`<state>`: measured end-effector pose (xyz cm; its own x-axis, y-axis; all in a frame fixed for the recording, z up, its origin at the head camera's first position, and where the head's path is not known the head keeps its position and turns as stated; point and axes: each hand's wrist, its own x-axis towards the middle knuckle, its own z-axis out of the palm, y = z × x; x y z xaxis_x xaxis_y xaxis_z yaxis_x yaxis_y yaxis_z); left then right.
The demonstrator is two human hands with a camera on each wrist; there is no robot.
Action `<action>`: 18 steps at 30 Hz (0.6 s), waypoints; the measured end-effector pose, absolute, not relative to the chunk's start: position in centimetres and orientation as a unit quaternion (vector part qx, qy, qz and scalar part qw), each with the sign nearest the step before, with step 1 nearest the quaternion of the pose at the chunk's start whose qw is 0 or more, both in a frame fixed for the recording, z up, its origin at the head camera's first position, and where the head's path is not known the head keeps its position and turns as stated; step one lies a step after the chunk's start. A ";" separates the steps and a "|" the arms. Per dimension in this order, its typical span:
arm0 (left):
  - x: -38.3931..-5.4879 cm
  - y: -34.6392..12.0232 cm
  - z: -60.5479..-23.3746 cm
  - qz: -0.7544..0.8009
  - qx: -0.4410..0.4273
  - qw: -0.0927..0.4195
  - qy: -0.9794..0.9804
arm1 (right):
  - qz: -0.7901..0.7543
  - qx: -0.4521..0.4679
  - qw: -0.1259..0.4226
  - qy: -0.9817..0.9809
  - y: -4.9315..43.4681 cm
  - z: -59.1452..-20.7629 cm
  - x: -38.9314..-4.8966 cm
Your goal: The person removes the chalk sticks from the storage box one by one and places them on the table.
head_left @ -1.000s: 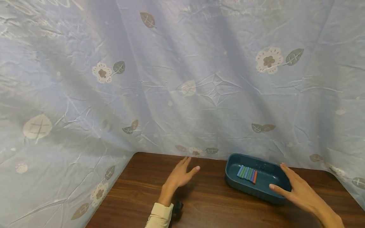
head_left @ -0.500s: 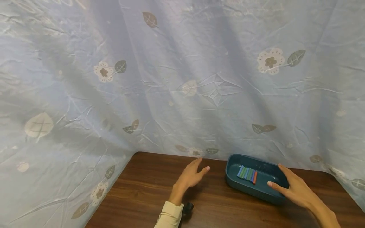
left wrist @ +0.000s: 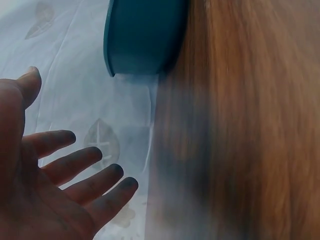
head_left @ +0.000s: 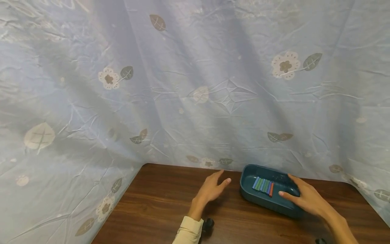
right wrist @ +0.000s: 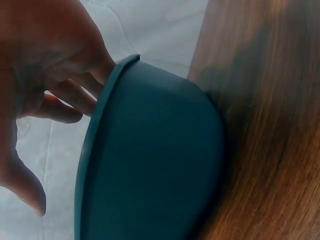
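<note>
A dark teal rectangular dish (head_left: 268, 203) with rounded corners stands on the table near its back edge. Inside it, toward the left, several coloured sticks (head_left: 263, 186) in blue, green and red lie side by side; their exact kind is too small to tell. My right hand (head_left: 307, 196) is over the dish's right end, fingers and thumb spread, gripping nothing. In the right wrist view its fingers pass partly behind the dish's rim (right wrist: 95, 135). My left hand (head_left: 210, 189) hovers left of the dish, fingers extended and apart from it, as the left wrist view also shows.
The brown wooden table (head_left: 152, 203) reaches back to a pale patterned curtain (head_left: 182, 128) that hangs behind and along the left side. A small black object (head_left: 208, 224) shows beside the left sleeve.
My left hand has moved right, toward the dish. My right hand has shifted left, farther over the dish's right end. Dish and sticks stay in place.
</note>
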<state>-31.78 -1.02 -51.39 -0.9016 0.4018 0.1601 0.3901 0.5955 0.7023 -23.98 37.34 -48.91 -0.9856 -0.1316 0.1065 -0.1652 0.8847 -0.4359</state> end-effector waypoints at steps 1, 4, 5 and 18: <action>-31.8 -0.8 -51.4 0.393 0.223 0.007 0.892 | 0.229 0.079 0.037 -0.969 37.3 -49.0 -24.0; -31.8 -0.2 -51.5 0.396 0.228 0.005 0.889 | 0.233 0.087 0.036 -0.968 37.1 -49.1 -24.2; -31.8 0.0 -51.5 0.397 0.230 0.003 0.888 | 0.236 0.090 0.035 -0.967 37.1 -49.2 -24.3; -32.0 2.0 -52.0 0.412 0.233 -0.007 0.881 | 0.268 0.095 0.029 -0.958 36.5 -49.6 -25.6</action>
<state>-31.96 1.98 -52.00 -0.8917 0.4045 0.2034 0.4155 0.5529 0.7222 -25.58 36.51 -49.62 -0.9804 -0.1665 0.1056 -0.1971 0.8382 -0.5084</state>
